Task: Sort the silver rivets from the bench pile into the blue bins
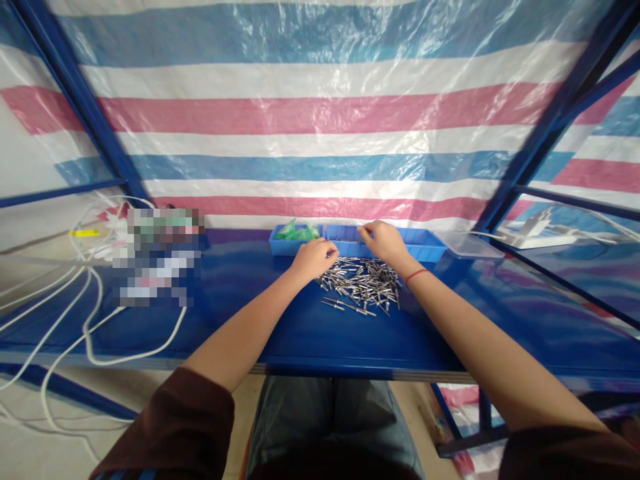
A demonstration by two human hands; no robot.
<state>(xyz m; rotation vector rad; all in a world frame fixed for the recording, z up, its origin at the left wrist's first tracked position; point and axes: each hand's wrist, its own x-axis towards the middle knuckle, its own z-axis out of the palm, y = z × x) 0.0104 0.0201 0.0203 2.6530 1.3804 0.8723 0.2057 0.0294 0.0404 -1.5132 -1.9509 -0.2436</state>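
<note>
A loose heap of silver pop rivets (367,283) lies on the blue table, with a few strays along its near side. My left hand (313,259) is at the heap's upper left edge, in front of the bin with green contents. Its fingers are curled together, and what they hold is hidden. Over the middle blue bin (345,248) is my right hand (384,239), thumb and fingers pinched. Anything between those fingertips is too small to make out. Green plastic bags (299,231) fill the left blue bin (283,248).
Right of the middle bin stands another blue bin section (425,253), beside a clear plastic lid (473,245). White cables (95,313) trail over the left side. A white power strip (545,237) lies at the right. Striped sheeting (320,120) hangs behind the table.
</note>
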